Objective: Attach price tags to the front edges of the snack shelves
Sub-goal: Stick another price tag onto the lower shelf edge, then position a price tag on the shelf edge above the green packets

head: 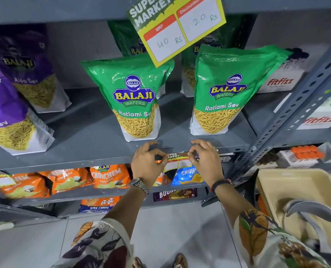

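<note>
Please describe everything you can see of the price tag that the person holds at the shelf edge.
The price tag is a small card with a green "SUPER MARKET" header, a yellow border and two white boxes with red tops. It lies flat against the grey shelf front edge, below the green packets. The left hand and right hand pinch its two ends, partly hiding it.

Grey steel shelf (95, 136) carried two green sev pouches (135, 99) upright near its front edge, two more behind them, purple sev pouches (12, 113) at left and white boxes (280, 80) at right. Lower shelf (106, 192) held orange chip bags (110, 176).
</note>
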Demonstrator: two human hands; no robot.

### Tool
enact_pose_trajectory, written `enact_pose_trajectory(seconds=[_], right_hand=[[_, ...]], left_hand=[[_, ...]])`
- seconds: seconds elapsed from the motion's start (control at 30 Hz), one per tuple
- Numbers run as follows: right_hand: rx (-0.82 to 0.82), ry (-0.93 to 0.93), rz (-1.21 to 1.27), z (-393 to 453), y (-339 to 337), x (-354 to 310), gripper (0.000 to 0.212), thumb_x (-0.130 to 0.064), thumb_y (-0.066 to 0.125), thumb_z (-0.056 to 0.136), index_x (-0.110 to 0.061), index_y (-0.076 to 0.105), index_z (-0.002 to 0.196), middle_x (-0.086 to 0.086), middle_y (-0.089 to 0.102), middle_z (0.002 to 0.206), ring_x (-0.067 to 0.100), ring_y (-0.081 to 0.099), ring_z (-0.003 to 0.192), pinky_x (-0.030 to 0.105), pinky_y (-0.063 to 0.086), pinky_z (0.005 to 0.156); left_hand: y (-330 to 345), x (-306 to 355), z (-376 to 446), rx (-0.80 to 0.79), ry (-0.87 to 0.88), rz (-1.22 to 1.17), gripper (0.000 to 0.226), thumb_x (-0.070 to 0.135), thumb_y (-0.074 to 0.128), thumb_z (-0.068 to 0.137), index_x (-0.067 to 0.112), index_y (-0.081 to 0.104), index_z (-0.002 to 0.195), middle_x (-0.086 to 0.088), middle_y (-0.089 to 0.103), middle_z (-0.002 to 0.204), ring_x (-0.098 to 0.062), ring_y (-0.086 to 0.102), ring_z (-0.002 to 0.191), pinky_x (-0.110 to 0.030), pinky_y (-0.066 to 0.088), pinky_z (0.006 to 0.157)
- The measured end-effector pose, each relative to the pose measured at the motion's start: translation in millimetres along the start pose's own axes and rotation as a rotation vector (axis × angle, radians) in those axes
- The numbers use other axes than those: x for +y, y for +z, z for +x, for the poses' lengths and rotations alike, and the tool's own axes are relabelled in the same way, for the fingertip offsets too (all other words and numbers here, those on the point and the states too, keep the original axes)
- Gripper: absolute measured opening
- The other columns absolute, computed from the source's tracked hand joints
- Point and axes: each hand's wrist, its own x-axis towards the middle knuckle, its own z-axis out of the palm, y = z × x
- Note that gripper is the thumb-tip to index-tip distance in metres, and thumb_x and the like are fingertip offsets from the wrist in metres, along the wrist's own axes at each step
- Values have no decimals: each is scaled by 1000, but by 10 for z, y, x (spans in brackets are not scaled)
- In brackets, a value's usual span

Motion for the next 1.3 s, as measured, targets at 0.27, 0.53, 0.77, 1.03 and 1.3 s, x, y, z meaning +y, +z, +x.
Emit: enact_pose_trajectory(seconds=[0.27,0.53,0.77,1.03,1.3], right_hand=[[69,-4,-16,24,23,-33,28,-32,76,76,-14,57,84,4,62,93,23,51,83,34,43,69],[21,-42,17,48,-48,1,17,-13,73,80,-13,58,88,4,64,84,24,56,79,32,45,60],[-87,84,77,59,-253,45,40,12,59,79,-13,56,110,12,68,100,29,65,86,45,55,71],[472,-121,311,398,-1457,-698,17,-23,58,87,-11,62,99,5,67,97,22,60,90,33,45,78],[682,-379,259,996,-2465,-1405,20,-19,66,87,-7,65,104,9,67,106,20,55,100,35,39,94]], left_hand=[[105,77,47,53,-31,93,34,55,72,71,21,69,71,-1,62,114,-25,58,97,-37,49,78],[81,66,51,54,27,70,30,44,73,76,21,60,90,0,59,98,-22,54,86,-31,43,62],[-136,19,117,-116,-66,-83,27,21,68,83,22,54,106,0,66,110,-25,61,99,-36,52,71],[-1267,772,251,372,122,-466,23,39,50,93,23,60,106,6,68,98,-6,62,89,-14,45,74],[-2163,1420,492,607,181,-589,21,45,56,91,26,62,99,17,66,90,3,62,85,-15,46,76]])
